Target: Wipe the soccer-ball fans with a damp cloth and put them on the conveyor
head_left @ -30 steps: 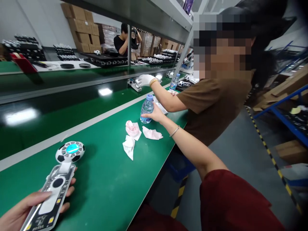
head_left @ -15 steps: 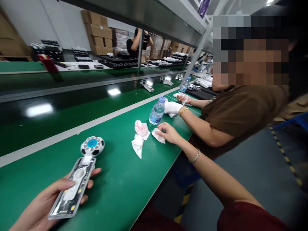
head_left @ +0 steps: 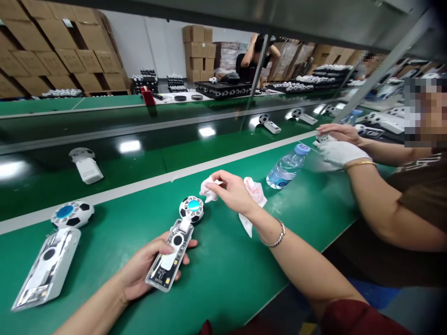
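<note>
"What does the left hand (head_left: 138, 270) grip?"
"A slim, clear-cased plastic device (head_left: 166, 266) with a round, black-and-white football-patterned head (head_left: 191, 210), held over the green tabletop (head_left: 223, 274)."
"And the right hand (head_left: 234, 191)?"
"It pinches a crumpled, pinkish-white tissue (head_left: 209, 189) just beside that head."
"Anything nearby?"
"A clear plastic bottle (head_left: 287, 168) with a pale blue cap stands on the tabletop, right of the tissue."
</note>
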`<act>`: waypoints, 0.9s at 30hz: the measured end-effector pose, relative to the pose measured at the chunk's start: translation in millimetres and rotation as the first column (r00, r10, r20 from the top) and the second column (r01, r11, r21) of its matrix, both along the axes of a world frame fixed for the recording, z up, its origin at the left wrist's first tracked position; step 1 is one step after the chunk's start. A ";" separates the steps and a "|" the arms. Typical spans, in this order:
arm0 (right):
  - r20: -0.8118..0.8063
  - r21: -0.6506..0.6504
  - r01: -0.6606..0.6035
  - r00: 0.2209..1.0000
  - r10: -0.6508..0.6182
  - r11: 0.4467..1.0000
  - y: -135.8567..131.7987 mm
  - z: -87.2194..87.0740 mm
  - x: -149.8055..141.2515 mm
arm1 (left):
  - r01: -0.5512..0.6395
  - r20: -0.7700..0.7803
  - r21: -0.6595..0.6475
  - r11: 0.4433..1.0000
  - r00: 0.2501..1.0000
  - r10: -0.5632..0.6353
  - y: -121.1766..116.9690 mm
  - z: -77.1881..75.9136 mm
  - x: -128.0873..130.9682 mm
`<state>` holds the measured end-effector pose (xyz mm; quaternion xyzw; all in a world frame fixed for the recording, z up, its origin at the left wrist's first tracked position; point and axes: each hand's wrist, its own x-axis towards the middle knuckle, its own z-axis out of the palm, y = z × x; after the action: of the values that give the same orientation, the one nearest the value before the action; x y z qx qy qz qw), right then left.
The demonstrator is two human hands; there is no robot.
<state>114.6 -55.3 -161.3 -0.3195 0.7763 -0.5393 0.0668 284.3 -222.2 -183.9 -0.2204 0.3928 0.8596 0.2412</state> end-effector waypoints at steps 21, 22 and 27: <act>-0.360 0.069 -0.131 0.921 0.147 0.989 -15.8 -20.6 24.8 | 0.037 0.019 -0.047 0.998 0.999 -0.036 1.7 3.3 -3.9; -0.338 0.056 -0.094 0.935 0.107 0.994 -16.3 -21.0 22.7 | 0.039 0.018 -0.045 0.998 0.999 -0.038 1.9 3.9 -3.8; -0.065 -0.071 0.010 0.998 -0.015 0.997 -11.3 -23.5 9.5 | 0.041 0.013 -0.032 0.999 0.999 -0.041 2.1 4.8 -3.9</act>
<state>124.1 -66.6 -184.8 -0.3343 0.7606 -0.5560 0.0268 280.4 -220.1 -179.1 -0.2215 0.4096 0.8466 0.2577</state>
